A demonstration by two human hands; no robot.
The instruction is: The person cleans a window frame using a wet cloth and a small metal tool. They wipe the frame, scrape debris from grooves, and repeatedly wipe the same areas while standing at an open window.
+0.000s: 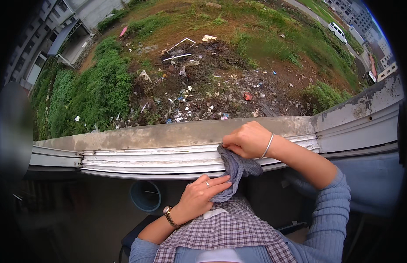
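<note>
A grey cloth (235,168) hangs bunched over the inner edge of a white window track (155,158). My right hand (248,139) is closed on the cloth's upper end, pressing it down at the track near the concrete ledge. Lower down, my left hand (206,193) has its fingers against the cloth's lower part, close to my checked apron (229,225); its thumb side is partly hidden, and the fingers seem to pinch the fabric. White paint on the track's rails looks worn, with brownish streaks.
Beyond the track runs a bare concrete ledge (177,135), with a drop to littered ground (190,96) outside. Below the track, at left, stands a blue bucket (145,196). Window frame sides (359,133) rise at right. A dark chair (133,232) is near my left elbow.
</note>
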